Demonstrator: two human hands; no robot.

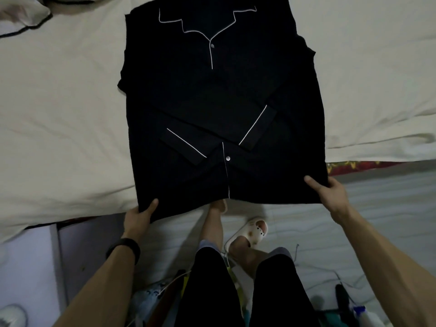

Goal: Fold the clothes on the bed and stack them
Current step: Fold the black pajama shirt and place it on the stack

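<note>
The left hand (141, 217) is pinching the near left corner of the black shirt (219, 90), thumb lying on top, the other fingers hidden under the cloth; a dark wristband (125, 250) is sitting just behind it. The shirt is lying face up on the bed (59, 114), collar at the far end, both sleeves crossing over the chest, the hem hanging slightly past the bed's near edge. Its long axis is running straight away from the person, so all of the garment is lying forward of both hands. The right hand (331, 194) is gripping the opposite hem corner the same way, a little farther up than the left (neither hand looks meaningfully nearer the collar). Judging from this, the coming fold is probably going to carry the hem forward towards the collar. No brand, label or readable writing is showing; only white piping and two buttons.
</note>
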